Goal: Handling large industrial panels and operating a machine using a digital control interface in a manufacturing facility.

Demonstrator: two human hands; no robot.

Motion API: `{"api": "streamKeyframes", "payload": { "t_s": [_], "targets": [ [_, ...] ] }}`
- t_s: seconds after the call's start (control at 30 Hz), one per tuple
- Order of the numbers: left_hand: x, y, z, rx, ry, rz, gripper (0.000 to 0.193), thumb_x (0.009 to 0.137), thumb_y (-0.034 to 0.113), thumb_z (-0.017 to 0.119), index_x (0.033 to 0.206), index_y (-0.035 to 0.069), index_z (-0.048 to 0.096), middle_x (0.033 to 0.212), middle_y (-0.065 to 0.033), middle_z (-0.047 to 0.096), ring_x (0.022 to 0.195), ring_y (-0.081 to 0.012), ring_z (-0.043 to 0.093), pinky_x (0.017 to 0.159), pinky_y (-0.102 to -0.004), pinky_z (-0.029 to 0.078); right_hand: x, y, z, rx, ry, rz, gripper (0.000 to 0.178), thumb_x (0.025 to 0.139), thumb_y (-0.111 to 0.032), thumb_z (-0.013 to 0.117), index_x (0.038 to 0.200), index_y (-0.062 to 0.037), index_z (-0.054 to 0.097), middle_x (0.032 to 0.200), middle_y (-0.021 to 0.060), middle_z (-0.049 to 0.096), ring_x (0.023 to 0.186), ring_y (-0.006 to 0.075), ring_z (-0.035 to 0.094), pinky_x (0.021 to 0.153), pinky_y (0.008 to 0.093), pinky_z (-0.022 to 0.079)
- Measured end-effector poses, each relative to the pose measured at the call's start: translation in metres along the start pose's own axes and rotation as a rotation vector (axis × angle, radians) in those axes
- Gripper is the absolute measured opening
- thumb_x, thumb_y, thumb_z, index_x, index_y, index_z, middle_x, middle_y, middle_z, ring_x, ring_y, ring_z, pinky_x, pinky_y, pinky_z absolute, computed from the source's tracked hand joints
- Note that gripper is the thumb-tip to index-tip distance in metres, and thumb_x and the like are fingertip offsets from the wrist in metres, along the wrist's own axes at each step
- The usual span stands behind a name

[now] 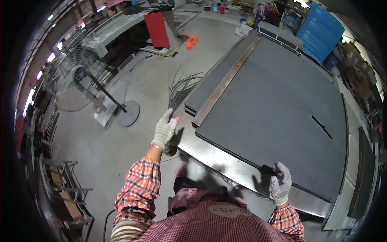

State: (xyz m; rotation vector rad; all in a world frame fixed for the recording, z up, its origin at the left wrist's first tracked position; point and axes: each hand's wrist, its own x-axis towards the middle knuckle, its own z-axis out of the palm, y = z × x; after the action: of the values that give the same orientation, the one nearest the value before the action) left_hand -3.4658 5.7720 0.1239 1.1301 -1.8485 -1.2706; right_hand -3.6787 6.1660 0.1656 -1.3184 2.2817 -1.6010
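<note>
Checked apron [201, 226] below loosely spread hands [163, 131] [281, 185], dark grey sheet [278, 105] ahead of the right, rightward of the left.

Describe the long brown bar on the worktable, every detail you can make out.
The long brown bar is straight and narrow, with a dull, worn-looking face; it may be metal, but that is not certain. It lies flat, running from near the table's bright metal edge toward the far end. Dark grey sheets show along both sides. Its near end is closest to the gloved left hand, and neither hand touches it.
</note>
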Motion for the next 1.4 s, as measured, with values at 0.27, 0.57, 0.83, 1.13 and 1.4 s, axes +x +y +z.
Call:
{"api": "streamKeyframes", "payload": {
  "t_s": [0.27, 0.57, 0.83, 1.13, 1.4],
  "targets": [
    [0.128, -0.008, 0.056, 0.297, -0.426, 0.072, 0.086, 0.075, 0.033, 0.071, 0.138, -0.004, 0.026, 0.125, -0.026, 0.049, 0.117, -0.0302, 0.048, 0.096, -0.0333, 0.038, 0.022, -0.069, 0.146, 0.24, 0.113, 0.229, 0.043, 0.081, -0.03, 0.065, 0.115, -0.0046, 0.054, 0.09, 0.0078, 0.059, 0.086, 0.0191, 0.057, 0.078, 0.0315, 0.046],
    [0.153, 0.007, 0.097, 0.468, -0.687, -0.044, 0.112, 0.065, 0.044, 0.076, 0.144, 0.003, 0.008, 0.133, -0.0281, 0.041, 0.123, -0.0374, 0.043, 0.103, -0.0379, 0.035, 0.041, -0.097, 0.236, -0.032, -0.286, 0.294, 0.041, 0.079, -0.021, 0.066, 0.114, -0.0021, 0.056, 0.091, 0.0095, 0.059, 0.08, 0.0222, 0.058, 0.076, 0.0325, 0.047],
    [0.154, -0.004, 0.092, 0.385, -0.675, 0.025, 0.108, 0.064, 0.035, 0.079, 0.143, 0.004, 0.013, 0.129, -0.0261, 0.045, 0.12, -0.0364, 0.045, 0.103, -0.0384, 0.036, 0.049, -0.088, 0.251, 0.07, -0.323, 0.376, 0.038, 0.08, -0.02, 0.065, 0.113, -0.0046, 0.057, 0.109, 0.0128, 0.06, 0.089, 0.0243, 0.061, 0.079, 0.0329, 0.05],
    [0.154, -0.016, 0.087, -0.08, -0.69, 0.163, 0.097, 0.069, 0.012, 0.075, 0.142, 0.0, 0.013, 0.128, -0.0181, 0.045, 0.114, -0.0225, 0.044, 0.097, -0.0312, 0.038, 0.117, -0.021, 0.09, -0.301, 0.346, 0.306, 0.035, 0.083, -0.012, 0.063, 0.115, -0.0007, 0.055, 0.097, 0.0139, 0.065, 0.085, 0.0186, 0.063, 0.076, 0.028, 0.05],
    [0.158, 0.008, 0.051, -0.082, -0.707, -0.162, 0.093, 0.074, 0.018, 0.073, 0.142, -0.003, 0.013, 0.122, -0.0161, 0.049, 0.105, -0.0216, 0.05, 0.091, -0.0286, 0.041, 0.173, 0.14, -0.107, -1.188, 0.36, 0.589, 0.047, 0.082, -0.03, 0.057, 0.121, -0.0045, 0.05, 0.119, 0.019, 0.054, 0.109, 0.0343, 0.052, 0.092, 0.0432, 0.043]
  ]
}}
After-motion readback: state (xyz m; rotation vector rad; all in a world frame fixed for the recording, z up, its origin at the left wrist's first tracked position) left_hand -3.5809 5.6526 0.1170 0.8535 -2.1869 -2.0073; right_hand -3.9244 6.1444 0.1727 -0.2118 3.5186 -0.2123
